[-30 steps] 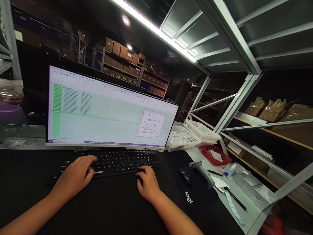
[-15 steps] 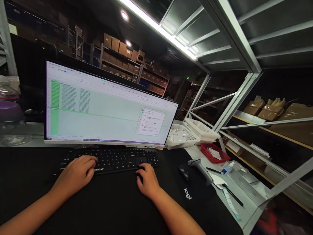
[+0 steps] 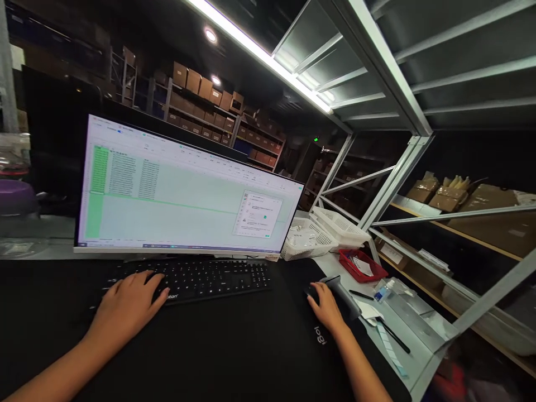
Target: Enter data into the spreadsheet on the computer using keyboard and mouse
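My left hand (image 3: pixel 128 301) rests on the left end of a black keyboard (image 3: pixel 209 281), fingers spread over the keys. To the right, my right hand (image 3: pixel 325 306) lies over a black computer mouse (image 3: pixel 309 291), whose body is mostly hidden under the palm and fingers. Close beside that hand, a grey handheld barcode scanner (image 3: pixel 344 298) lies on the black desk mat (image 3: pixel 201 352). Behind the keyboard stands a wide monitor (image 3: pixel 188 195) with a spreadsheet and a small pop-up window on its screen.
White plastic baskets (image 3: pixel 341 226) and a red basket (image 3: pixel 363 266) stand right of the monitor. Pens, paper and a small bottle (image 3: pixel 384 291) lie on the desk's right side. A metal shelf frame (image 3: pixel 389 178) rises there. A purple-lidded container (image 3: pixel 15 192) is at far left.
My right hand has moved right, from the keyboard's right part onto the mouse. My left hand's fingers have spread a little on the keyboard. The view has shifted slightly.
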The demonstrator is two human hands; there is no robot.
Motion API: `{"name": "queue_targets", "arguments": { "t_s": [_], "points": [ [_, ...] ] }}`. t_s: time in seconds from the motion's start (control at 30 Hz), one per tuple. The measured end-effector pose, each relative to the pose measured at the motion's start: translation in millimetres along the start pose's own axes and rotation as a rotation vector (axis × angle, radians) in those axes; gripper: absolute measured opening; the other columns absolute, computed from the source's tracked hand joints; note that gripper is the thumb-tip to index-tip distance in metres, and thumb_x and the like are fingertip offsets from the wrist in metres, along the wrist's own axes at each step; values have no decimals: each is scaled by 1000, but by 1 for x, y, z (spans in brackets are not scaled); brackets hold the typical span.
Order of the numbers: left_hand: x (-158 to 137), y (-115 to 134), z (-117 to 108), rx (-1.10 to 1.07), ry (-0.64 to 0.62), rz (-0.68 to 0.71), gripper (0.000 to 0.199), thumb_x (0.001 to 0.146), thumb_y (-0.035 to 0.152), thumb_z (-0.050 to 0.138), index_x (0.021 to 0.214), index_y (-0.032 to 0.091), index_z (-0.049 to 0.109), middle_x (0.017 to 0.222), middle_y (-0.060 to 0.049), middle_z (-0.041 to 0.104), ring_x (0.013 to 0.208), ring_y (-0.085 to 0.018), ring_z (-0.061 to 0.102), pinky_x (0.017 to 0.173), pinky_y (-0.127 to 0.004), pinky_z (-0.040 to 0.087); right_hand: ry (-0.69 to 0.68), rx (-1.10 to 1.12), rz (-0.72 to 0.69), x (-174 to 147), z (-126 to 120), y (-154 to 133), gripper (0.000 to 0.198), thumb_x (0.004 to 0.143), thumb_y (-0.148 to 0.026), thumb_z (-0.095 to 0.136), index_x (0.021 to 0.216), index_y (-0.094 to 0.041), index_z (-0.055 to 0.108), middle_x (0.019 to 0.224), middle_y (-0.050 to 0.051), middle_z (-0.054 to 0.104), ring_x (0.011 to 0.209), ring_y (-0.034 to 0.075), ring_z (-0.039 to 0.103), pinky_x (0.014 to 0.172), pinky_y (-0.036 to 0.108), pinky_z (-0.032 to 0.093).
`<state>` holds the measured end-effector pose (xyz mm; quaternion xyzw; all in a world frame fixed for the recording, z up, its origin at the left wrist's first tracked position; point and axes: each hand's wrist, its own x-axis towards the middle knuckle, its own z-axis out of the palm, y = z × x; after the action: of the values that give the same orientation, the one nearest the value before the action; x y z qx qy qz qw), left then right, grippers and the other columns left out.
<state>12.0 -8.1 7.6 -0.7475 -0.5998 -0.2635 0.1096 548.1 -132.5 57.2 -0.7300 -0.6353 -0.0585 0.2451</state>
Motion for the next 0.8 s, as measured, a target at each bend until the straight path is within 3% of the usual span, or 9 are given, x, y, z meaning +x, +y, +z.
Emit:
{"name": "queue_targets", "arguments": {
  "t_s": [0.1,0.23,0.6,0.8],
  "points": [
    [0,2,-2,-19,7,-21,75,96,53,21,126,9,74,136,-23,68,126,-42,61,106,-60,47,7,31,19,-17,21,23,54,91,-31,62,144,-19,65,151,16,60,142,30,59,123,43,46],
    [-1,1,-2,-66,30,0,77,96,56,22,126,6,74,134,-26,68,123,-43,62,105,-61,49,37,86,38,-19,35,29,56,88,-29,64,144,-24,65,153,14,58,141,29,60,121,43,48],
    [0,0,-8,-57,17,2,77,98,56,22,124,4,73,130,-26,69,118,-42,65,97,-59,54,1,131,-5,-20,32,27,50,93,-28,57,142,-26,67,153,11,57,142,26,59,123,43,46],
    [0,0,-6,-40,32,7,76,100,54,21,125,3,72,132,-25,68,122,-42,63,100,-60,52,6,115,-3,-20,32,25,49,92,-26,58,140,-25,69,151,12,59,140,26,61,121,42,48]
  ]
}}
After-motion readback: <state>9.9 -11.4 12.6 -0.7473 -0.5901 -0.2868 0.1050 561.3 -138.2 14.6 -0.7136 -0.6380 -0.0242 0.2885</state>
